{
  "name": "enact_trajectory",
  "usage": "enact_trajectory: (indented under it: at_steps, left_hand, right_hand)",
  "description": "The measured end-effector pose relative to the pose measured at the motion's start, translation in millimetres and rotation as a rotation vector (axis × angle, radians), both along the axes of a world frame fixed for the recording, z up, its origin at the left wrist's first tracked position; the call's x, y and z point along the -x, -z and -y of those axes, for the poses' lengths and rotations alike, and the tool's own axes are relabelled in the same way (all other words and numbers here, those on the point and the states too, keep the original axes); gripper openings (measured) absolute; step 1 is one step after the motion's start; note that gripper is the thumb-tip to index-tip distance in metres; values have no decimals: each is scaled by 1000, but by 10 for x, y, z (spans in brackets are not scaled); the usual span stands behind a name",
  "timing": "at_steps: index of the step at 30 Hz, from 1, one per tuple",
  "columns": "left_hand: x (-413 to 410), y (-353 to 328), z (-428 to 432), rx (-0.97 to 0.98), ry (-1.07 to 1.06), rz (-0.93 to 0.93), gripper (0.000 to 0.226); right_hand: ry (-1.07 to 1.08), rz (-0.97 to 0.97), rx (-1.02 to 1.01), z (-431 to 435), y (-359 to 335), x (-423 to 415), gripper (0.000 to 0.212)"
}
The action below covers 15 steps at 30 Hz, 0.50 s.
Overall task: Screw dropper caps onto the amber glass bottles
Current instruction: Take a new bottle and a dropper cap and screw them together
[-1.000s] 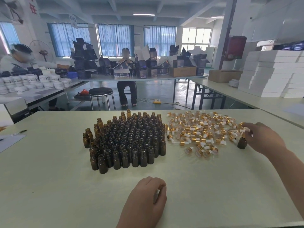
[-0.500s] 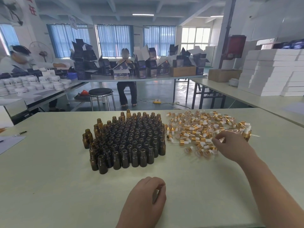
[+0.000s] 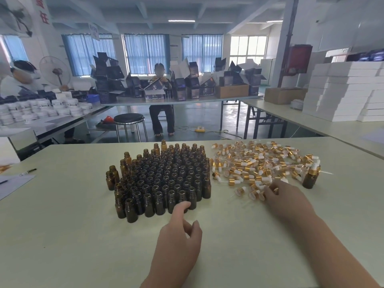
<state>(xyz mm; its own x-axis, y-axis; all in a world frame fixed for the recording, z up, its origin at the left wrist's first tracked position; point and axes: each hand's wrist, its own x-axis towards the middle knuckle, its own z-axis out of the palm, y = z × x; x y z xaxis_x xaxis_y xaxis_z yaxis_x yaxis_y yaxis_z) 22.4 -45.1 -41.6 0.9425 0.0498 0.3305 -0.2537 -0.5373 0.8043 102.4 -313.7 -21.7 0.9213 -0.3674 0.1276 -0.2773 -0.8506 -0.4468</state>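
The left hand [image 3: 178,244] is reaching forward over the tabletop [image 3: 62,225], index finger [image 3: 181,207] stretched out and touching the front row of the amber bottles [image 3: 166,175], the other fingers loosely curled and holding nothing. The right hand [image 3: 288,200] is lying palm down at the near edge of the dropper caps [image 3: 253,163], fingertips dipping into them; whether they are pinching a cap I cannot tell.

The bottles are standing packed together, long axes vertical, open mouths up. The caps are lying on their sides, pipettes pointing every way. One capped bottle [image 3: 309,179] is standing upright just right of the pile.

Half a second ago the left hand was resting curled near the table edge, and the right hand was further right in the pile.
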Motion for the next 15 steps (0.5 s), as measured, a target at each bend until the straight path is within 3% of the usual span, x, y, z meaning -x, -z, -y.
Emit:
enact_trajectory:
  at_steps: [6, 15]
  left_hand:
    - [-220, -177, 63, -7, 67, -145, 70]
    - [-357, -235, 167, -130, -13, -250, 74]
  right_hand:
    - [17, 53, -67, 32, 23, 5, 21]
    - [108, 17, -10, 51, 14, 14, 14]
